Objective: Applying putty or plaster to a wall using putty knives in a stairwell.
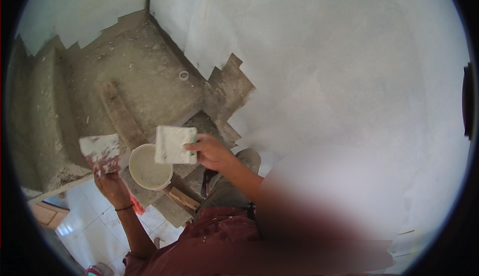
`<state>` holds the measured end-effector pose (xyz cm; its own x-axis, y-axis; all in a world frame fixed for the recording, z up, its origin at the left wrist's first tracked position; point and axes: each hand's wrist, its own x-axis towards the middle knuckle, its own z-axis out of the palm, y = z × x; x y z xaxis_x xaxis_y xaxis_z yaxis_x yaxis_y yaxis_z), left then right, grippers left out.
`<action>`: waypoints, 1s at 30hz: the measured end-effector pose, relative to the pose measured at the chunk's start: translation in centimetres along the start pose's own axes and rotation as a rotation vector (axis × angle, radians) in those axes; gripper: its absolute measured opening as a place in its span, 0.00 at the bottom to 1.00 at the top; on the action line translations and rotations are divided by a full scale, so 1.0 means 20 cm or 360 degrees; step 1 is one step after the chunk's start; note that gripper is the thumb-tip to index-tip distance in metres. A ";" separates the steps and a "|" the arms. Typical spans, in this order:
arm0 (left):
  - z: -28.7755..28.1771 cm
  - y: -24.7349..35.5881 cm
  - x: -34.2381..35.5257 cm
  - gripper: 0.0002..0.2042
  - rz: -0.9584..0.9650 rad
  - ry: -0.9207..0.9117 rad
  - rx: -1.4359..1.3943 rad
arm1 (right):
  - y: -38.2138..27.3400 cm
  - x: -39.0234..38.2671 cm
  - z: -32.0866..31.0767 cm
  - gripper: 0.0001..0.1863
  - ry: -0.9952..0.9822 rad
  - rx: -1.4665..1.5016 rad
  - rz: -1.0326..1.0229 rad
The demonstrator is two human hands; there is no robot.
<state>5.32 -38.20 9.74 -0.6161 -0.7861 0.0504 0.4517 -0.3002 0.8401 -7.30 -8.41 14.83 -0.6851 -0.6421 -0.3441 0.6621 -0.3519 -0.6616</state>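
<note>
Holding putty-loaded trowel (pixel 172 145) in right hand (pixel 212 152), directly above bucket (pixel 148 167); left hand (pixel 111 180) gripping hawk (pixel 100 149) just left

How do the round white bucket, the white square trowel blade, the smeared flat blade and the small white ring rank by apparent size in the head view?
1. round white bucket
2. white square trowel blade and smeared flat blade: these look alike, so unranked
3. small white ring, farther from the camera, so its true size is unsure

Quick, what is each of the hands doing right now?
Left hand: closed on a putty-smeared flat trowel.
Right hand: closed on a white-coated plastering blade, held above the white bucket.
</note>
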 end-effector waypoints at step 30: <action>1.12 0.09 -0.80 0.23 -0.1349 -0.1420 -0.0871 | -0.43 -1.01 -0.12 0.20 0.0637 -0.2696 -0.2301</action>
<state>1.49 -14.01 22.62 -0.9438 0.3020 0.1342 -0.2059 -0.8549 0.4762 0.17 9.15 25.85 -0.4645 -0.3710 0.8041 -0.8083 0.5486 -0.2138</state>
